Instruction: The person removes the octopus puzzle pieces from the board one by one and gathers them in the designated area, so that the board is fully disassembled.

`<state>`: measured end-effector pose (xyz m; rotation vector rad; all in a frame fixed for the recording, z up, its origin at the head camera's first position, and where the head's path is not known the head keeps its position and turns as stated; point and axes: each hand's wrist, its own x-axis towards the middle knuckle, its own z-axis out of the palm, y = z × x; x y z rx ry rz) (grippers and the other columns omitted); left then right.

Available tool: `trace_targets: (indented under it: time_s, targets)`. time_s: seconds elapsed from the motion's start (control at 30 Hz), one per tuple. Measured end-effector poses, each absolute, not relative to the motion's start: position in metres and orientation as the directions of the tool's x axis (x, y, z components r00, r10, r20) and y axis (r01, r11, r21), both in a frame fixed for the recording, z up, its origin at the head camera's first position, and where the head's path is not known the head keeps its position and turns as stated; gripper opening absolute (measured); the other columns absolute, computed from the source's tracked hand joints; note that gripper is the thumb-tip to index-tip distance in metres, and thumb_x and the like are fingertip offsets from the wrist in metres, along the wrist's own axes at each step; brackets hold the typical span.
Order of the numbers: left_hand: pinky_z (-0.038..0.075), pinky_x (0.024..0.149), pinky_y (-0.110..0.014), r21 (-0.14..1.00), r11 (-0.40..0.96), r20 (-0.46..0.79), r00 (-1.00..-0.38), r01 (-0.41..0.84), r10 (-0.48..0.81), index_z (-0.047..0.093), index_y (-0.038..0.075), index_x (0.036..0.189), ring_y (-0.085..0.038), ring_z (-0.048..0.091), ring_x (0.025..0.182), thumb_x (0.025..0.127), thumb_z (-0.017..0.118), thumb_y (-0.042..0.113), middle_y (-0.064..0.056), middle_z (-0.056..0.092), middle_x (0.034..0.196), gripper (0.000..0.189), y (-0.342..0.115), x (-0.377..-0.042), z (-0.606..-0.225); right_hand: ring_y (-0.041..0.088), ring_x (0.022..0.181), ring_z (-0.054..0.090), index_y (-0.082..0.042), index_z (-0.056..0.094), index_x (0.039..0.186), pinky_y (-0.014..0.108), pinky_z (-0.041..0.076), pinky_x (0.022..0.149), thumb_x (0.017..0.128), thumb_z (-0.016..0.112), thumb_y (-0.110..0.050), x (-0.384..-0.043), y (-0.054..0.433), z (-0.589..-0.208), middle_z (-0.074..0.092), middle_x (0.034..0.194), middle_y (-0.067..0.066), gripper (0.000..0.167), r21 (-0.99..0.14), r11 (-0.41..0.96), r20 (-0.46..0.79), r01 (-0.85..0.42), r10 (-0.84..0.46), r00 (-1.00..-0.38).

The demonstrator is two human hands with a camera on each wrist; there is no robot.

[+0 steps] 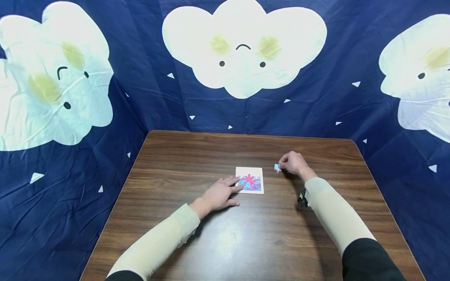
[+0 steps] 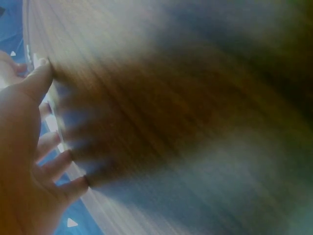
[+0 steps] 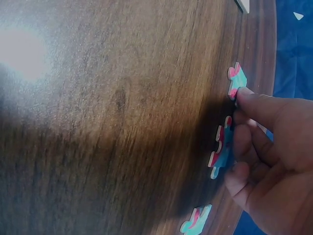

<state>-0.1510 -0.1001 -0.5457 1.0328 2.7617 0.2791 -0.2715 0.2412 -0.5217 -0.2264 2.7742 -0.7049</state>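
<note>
A jigsaw board [image 1: 249,169] with a pale frame lies on the table, its lower part filled with a pink octopus-like picture on blue and purple. My left hand [image 1: 218,194] rests flat with spread fingers, the fingertips over the board's left edge. To the right of the board, my right hand [image 1: 294,162] pinches a light-blue and pink puzzle piece [image 1: 277,168] between thumb and curled fingers. In the right wrist view that puzzle piece [image 3: 238,81] shows past the thumb tip, its near corner hidden. Under the same hand lies a second puzzle piece [image 3: 222,147] in blue and red.
Another puzzle piece [image 3: 196,221] lies on the table nearer the bottom of the right wrist view. The brown wooden table [image 1: 267,242] ends at a blue cloth backdrop [image 1: 211,105] with white clouds. A small black device [image 1: 302,198] sits at the right wrist.
</note>
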Motion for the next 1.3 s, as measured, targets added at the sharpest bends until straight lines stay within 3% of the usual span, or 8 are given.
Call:
trace_targets:
  time_s: [0.27,0.57,0.8,1.1,1.3]
  targets:
    - [0.036,0.118,-0.06,0.243,0.738,-0.092,-0.742,0.63,0.664,0.052,0.023,0.153,-0.035,0.033,0.152,0.096,0.063,0.056,-0.012,0.035,0.166,0.067,-0.1,-0.15,-0.544,0.023,0.09,0.064,-0.012,0.081,0.09,0.043,0.053,0.089,0.094,0.071,-0.014,-0.271,0.238,-0.52,0.078,0.093,0.004,0.011,-0.457,0.883,-0.205,-0.108,-0.223,-0.953]
    - [0.035,0.119,-0.058,0.232,0.74,-0.106,-0.739,0.632,0.665,0.048,0.025,0.155,-0.033,0.031,0.154,0.097,0.061,0.058,-0.01,0.032,0.167,0.068,-0.098,-0.15,-0.545,0.016,0.069,0.063,-0.009,0.08,0.095,0.03,0.049,0.065,0.091,0.076,-0.019,-0.266,0.242,-0.511,0.075,0.082,0.002,0.012,-0.506,0.858,-0.211,-0.091,-0.225,-0.951]
    - [0.036,0.118,-0.058,0.218,0.744,-0.108,-0.742,0.632,0.662,0.049,0.025,0.155,-0.034,0.032,0.153,0.097,0.061,0.058,-0.01,0.034,0.166,0.068,-0.1,-0.149,-0.546,0.018,0.079,0.063,-0.012,0.08,0.097,0.033,0.051,0.072,0.092,0.075,-0.022,-0.26,0.237,-0.503,0.077,0.088,0.0,0.012,-0.522,0.838,-0.163,-0.16,-0.283,-0.945]
    - [0.036,0.119,-0.057,0.208,0.746,-0.115,-0.742,0.633,0.661,0.047,0.027,0.155,-0.032,0.032,0.154,0.097,0.061,0.059,-0.009,0.034,0.167,0.068,-0.097,-0.147,-0.546,0.019,0.074,0.071,-0.01,0.079,0.099,0.032,0.052,0.072,0.091,0.077,-0.019,-0.241,0.221,-0.497,0.077,0.08,0.004,0.012,-0.597,0.757,-0.088,-0.267,-0.392,-0.916]
    - [0.035,0.119,-0.058,0.218,0.75,-0.105,-0.749,0.624,0.654,0.048,0.024,0.155,-0.033,0.032,0.153,0.096,0.062,0.058,-0.009,0.034,0.167,0.069,-0.098,-0.146,-0.546,0.012,0.077,0.065,-0.011,0.078,0.105,0.034,0.053,0.076,0.09,0.077,-0.022,-0.23,0.208,-0.498,0.073,0.083,-0.007,0.018,-0.579,0.754,-0.075,-0.309,-0.427,-0.901]
